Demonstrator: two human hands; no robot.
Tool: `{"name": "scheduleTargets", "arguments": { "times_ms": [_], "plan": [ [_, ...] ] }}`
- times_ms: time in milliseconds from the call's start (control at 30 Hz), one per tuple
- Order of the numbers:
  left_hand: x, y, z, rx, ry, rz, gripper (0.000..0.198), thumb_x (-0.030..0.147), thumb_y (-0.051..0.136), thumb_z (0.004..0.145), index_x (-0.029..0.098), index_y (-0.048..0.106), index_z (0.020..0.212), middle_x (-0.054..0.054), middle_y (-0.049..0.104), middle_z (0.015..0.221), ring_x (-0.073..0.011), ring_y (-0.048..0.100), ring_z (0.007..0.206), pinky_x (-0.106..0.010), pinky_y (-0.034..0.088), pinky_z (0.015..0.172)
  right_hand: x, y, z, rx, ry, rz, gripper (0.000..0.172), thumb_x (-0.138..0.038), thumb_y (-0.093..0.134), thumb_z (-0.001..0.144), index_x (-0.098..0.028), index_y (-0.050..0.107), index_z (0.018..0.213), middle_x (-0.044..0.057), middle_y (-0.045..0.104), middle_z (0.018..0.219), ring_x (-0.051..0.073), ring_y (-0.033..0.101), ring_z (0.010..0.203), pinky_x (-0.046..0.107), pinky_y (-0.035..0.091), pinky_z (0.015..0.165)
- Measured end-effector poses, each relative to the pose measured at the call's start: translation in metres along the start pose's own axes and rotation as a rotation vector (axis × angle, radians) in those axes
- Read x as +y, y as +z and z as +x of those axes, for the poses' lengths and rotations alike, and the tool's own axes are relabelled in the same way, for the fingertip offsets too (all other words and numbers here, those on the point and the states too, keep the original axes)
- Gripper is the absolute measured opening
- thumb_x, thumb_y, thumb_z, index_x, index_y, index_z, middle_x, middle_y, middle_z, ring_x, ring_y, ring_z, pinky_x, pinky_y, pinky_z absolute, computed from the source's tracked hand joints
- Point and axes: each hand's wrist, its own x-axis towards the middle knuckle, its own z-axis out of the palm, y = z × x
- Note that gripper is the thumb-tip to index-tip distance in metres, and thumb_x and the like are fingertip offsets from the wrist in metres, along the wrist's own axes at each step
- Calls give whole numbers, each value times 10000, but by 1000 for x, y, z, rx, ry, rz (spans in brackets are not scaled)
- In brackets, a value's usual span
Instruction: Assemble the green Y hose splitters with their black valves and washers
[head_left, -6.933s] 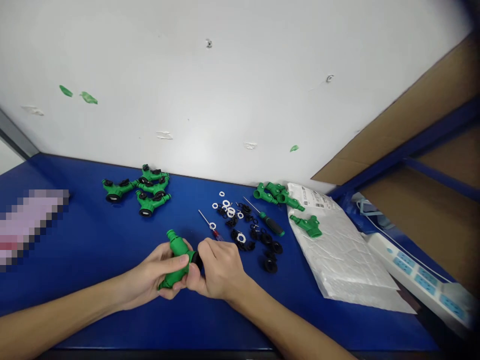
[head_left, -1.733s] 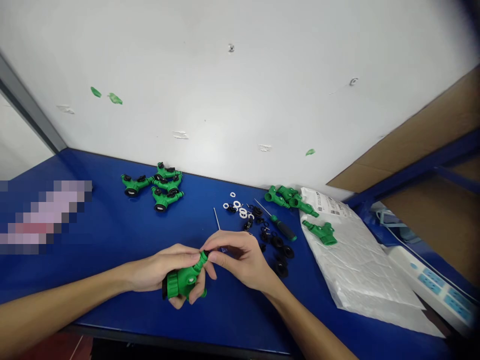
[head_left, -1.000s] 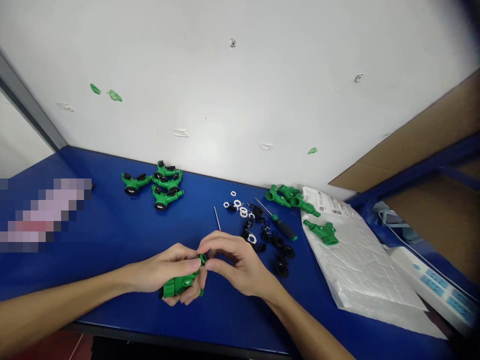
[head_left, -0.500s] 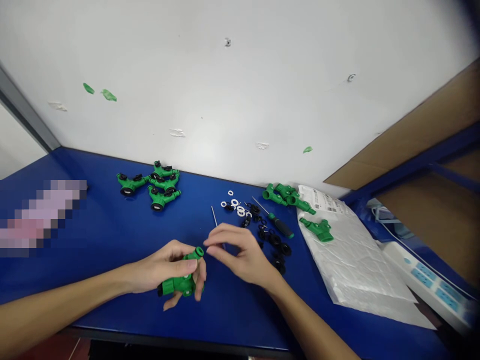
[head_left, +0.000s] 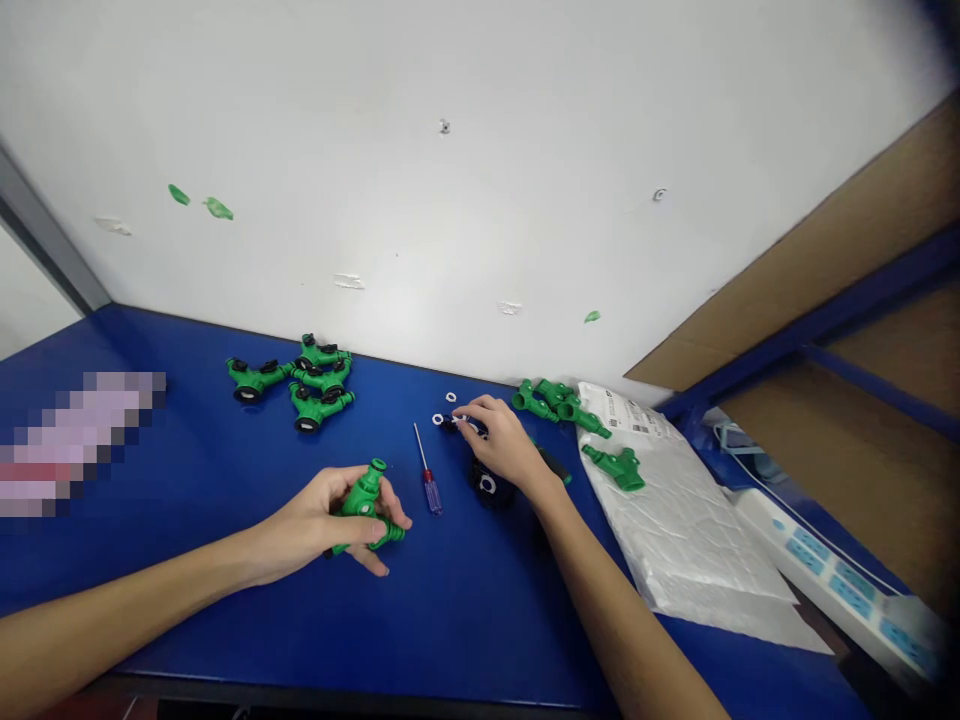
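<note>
Green plastic hose splitter [head_left: 364, 500] lies gripped in the curled left hand [head_left: 315, 520], its long axis tilted, spout pointing up and away from the person. Just right of that hand lies a red-handled screwdriver [head_left: 430, 490]. Further right, the right hand [head_left: 499, 440], no longer on the splitter, rests its fingertips [head_left: 460, 412] among white washers [head_left: 438, 419] (any pinch is hidden).

Red-handled screwdriver [head_left: 431, 495] on a blue workbench [head_left: 225, 630], left hand [head_left: 315, 520] just left of it gripping a green plastic hose splitter [head_left: 365, 505], right hand [head_left: 499, 440] to its right, fingertips [head_left: 459, 412] at small washers [head_left: 439, 419]
</note>
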Motion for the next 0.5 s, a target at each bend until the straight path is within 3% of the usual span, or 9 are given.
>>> {"name": "scheduleTargets", "arguments": {
  "times_ms": [167, 300, 400, 500],
  "plan": [
    [1, 0, 0, 10, 6, -2, 154, 228, 741, 781, 125, 672, 872, -110, 662, 955, -316, 603, 1068, -375, 640, 674, -6, -2, 35, -162, 12, -80, 167, -155, 602, 867, -201, 749, 932, 102, 678, 1012, 258, 581, 999, 343, 430, 844],
    [0, -1, -1, 8, 6, -3, 152, 212, 738, 776, 118, 658, 866, -103, 674, 942, -244, 632, 922, -363, 634, 663, -5, -3, 54, -264, 28, -59, 94, -100, 675, 767, -172, 713, 722, 81, 689, 839, 219, 616, 844, 271, 428, 717],
    [-1, -2, 0, -8, 14, -7, 156, 213, 732, 782, 120, 649, 876, -95, 684, 936, -200, 632, 833, -362, 634, 660, -4, -6, 56, -275, 36, 17, 129, -66, 658, 740, -155, 662, 647, 53, 670, 705, 170, 603, 690, 241, 418, 633],
    [-2, -2, 0, -7, 23, -21, 153, 216, 717, 792, 125, 647, 893, -105, 689, 955, -205, 639, 849, -351, 635, 649, -6, -11, 45, -209, 31, 143, 84, -117, 605, 799, -144, 647, 732, 18, 636, 626, 135, 571, 582, 234, 427, 580]
  ]
}}
